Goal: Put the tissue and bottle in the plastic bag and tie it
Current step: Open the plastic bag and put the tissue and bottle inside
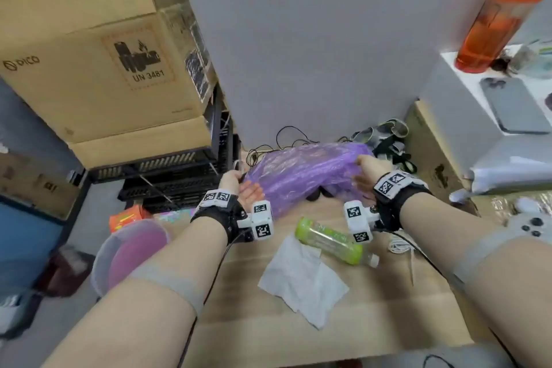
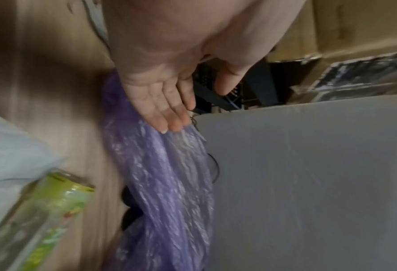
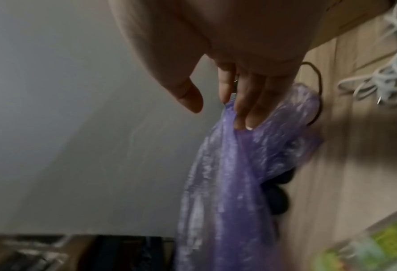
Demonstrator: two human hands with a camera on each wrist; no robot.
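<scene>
A crinkled purple plastic bag (image 1: 301, 176) lies stretched between my hands at the back of the wooden table (image 1: 373, 323). My left hand (image 1: 243, 188) is at its left end, and in the left wrist view the straight fingers (image 2: 167, 117) touch the bag (image 2: 165, 174) with the thumb held apart. My right hand (image 1: 363, 170) is at the bag's raised right end. There its nearly straight fingers (image 3: 246, 110) press into the plastic (image 3: 227, 183), thumb clear of it. A green-labelled bottle (image 1: 331, 240) lies on its side behind a white tissue (image 1: 301, 281); neither is touched.
Small black round objects (image 1: 313, 196) sit under the bag. Black cables (image 1: 283, 140) lie behind it and a white cable (image 1: 398, 245) lies to the right. A cardboard box (image 1: 89, 69) rests on black crates (image 1: 179, 176) at left. An orange bottle (image 1: 501, 15) stands at right.
</scene>
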